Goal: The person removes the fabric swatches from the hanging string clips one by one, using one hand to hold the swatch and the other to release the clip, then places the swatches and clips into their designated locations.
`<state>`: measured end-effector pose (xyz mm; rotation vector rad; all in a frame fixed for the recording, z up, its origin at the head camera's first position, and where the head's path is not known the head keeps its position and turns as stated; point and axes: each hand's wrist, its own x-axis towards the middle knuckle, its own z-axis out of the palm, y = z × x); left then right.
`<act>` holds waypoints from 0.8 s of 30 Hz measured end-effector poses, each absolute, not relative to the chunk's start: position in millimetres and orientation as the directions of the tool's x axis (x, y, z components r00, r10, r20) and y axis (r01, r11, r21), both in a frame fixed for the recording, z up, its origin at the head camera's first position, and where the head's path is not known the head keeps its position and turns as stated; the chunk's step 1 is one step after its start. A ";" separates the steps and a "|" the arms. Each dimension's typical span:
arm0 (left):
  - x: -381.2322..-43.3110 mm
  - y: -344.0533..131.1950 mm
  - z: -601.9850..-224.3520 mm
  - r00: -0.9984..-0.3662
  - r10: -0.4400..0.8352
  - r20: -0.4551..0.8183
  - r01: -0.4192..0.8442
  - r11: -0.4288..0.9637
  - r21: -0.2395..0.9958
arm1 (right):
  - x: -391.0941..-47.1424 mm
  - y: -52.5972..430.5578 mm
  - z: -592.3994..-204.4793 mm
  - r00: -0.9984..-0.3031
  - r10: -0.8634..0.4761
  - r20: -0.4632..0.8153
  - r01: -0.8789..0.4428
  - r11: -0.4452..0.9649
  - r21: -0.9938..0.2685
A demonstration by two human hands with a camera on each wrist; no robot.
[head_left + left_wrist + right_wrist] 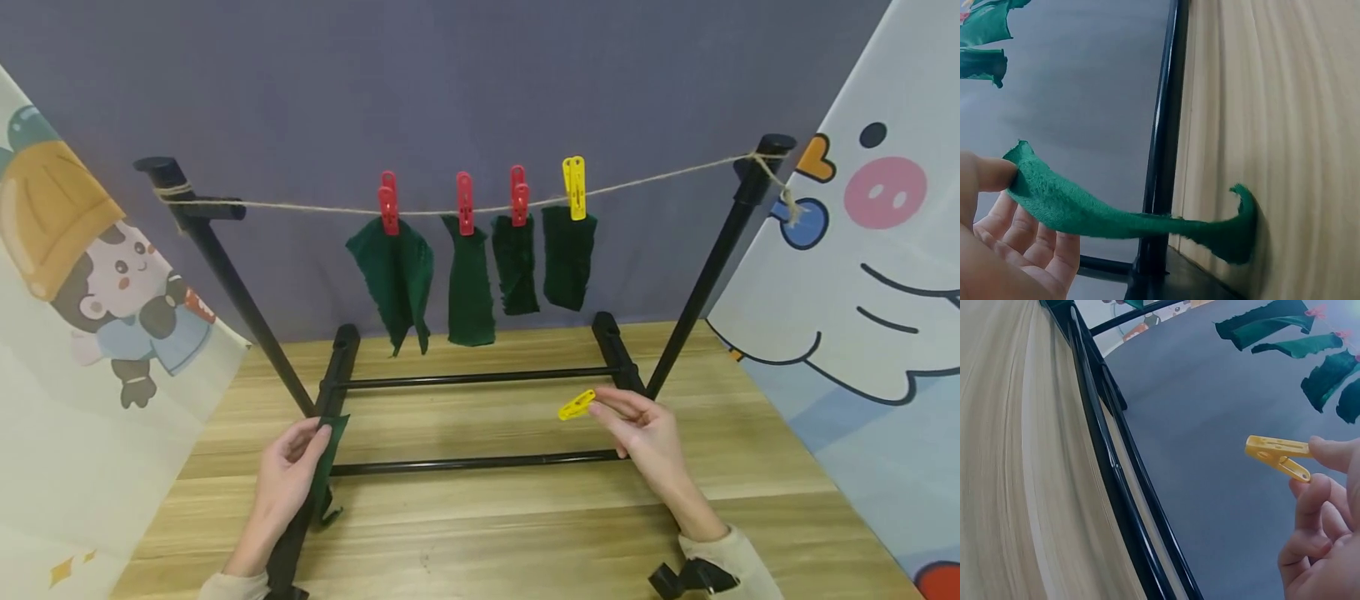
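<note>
My left hand (288,467) pinches a strip of dark green cloth (1085,209) near its upper end, between thumb and fingers. The strip hangs down beside the rack's left foot, its lower end curling. Between thumb and fingertips, my right hand (652,437) grips a yellow clothespin (1275,450) by its handle ends, its nose pointing away from the hand. Above and beyond both hands runs a twine line (300,207), where several green cloths hang: three under red clothespins (465,204) and the rightmost cloth (568,258) under another yellow clothespin (575,187).
The twine is tied between two black posts, the left post (240,300) and the right post (705,283). Two low black crossbars (480,462) join the rack's feet above the wooden table (480,533). A grey-blue backdrop (480,83) stands behind, with cartoon-printed panels (862,317) at the sides.
</note>
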<state>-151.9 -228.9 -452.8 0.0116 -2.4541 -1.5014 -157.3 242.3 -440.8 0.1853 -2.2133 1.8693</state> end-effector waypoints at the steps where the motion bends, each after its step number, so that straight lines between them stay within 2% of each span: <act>1: -151.3 -230.2 -453.7 -0.967 -0.144 0.210 0.120 0.469 0.875 | -157.4 243.9 -442.2 -0.963 0.049 0.265 -0.253 0.170 -0.952; 4: -150.2 -233.6 -455.7 -0.972 -0.148 0.181 0.089 0.482 0.872 | -156.7 249.2 -446.2 -0.967 0.037 0.250 -0.242 0.151 -0.958; 15: -148.8 -238.8 -460.4 -0.987 -0.058 0.150 0.097 0.531 0.842 | -156.5 263.8 -460.8 -0.992 0.013 0.122 -0.118 0.172 -0.978; 20: -148.9 -239.6 -462.0 -0.993 -0.002 0.116 0.097 0.540 0.836 | -153.9 269.8 -464.0 -0.998 -0.040 0.056 -0.064 0.252 -0.966; 24: -147.9 -238.6 -465.3 -0.996 0.062 0.068 0.091 0.537 0.839 | -152.1 274.2 -467.3 -0.991 -0.136 0.005 -0.048 0.314 -0.948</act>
